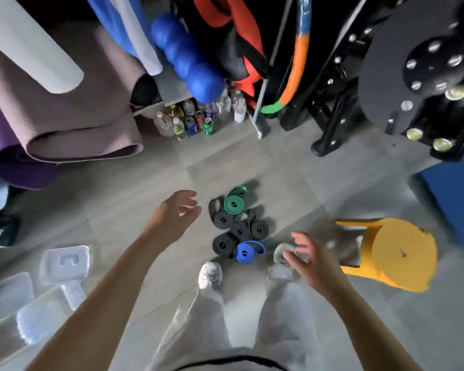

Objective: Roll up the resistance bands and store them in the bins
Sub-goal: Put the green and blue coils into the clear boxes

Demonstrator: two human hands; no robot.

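Resistance bands rolled into rubber coils (239,231) lie heaped on the grey floor (145,188) at mid-frame. Clear plastic bins (65,263) sit at lower left, well apart from the heap; a yellow plastic stool (402,253) stands at right. My left hand (176,210) hovers just left of the heap, my right hand (310,259) at its lower right, both empty, fingers loosely spread. Black coils (223,245) dominate; a green coil (235,203) lies at the top edge, a blue coil (244,251) at the bottom.

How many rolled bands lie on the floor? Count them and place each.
6, in one cluster: green roll farthest; left black roll, middle black roll, right black roll midway; near black roll and blue roll closest. Others may be hidden.
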